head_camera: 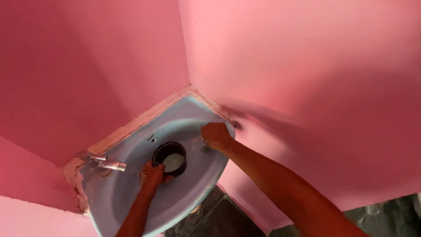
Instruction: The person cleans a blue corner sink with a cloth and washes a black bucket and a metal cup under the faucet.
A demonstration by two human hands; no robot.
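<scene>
My left hand (152,174) grips the rim of the round black metal pot (169,158), which looks rigid, wet and slippery. It sits in the pale blue corner basin (131,193). My right hand (216,135) closes over the small tap (204,147); the rim seems the safest hold.

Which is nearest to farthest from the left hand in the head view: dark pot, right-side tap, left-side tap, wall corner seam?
From the left hand:
1. Dark pot, in the basin, gripped at its rim.
2. Left-side tap, chrome, on the sink's left rim.
3. Right-side tap, under the right hand.
4. Wall corner seam, behind the blue corner sink.
Items 2 and 3 are nearly tied.
</scene>
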